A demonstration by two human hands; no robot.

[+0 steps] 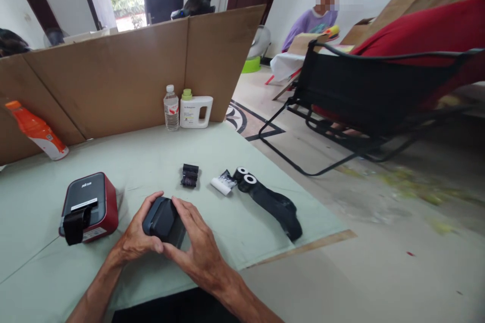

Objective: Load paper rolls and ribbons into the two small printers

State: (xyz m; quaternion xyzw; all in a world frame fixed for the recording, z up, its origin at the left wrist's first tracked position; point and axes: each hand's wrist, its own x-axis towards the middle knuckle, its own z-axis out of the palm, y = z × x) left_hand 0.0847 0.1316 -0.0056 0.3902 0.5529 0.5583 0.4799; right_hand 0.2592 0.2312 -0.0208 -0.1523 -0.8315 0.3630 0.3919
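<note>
My left hand (138,232) and my right hand (200,242) are wrapped round a small dark box-shaped device (162,217) from both sides, with the thumbs meeting at its near edge. It has rounded corners and is close to the green tabletop; whether it touches it I cannot tell. Left of my hands stands a red-sided label printer (91,207) with a dark top, and a black strip (74,227) hangs over its front. Beyond my hands lie small dark rolls (190,175). Farther right are a white roll (223,184) and a long black strip (271,207) with two white-cored rolls at its end.
A cardboard screen (125,70) lines the table's far side. Before it stand a water bottle (172,111), a white jug (196,112) and a tilted orange bottle (40,133). Off the right edge are a black folding chair (364,91) and a seated person (312,22).
</note>
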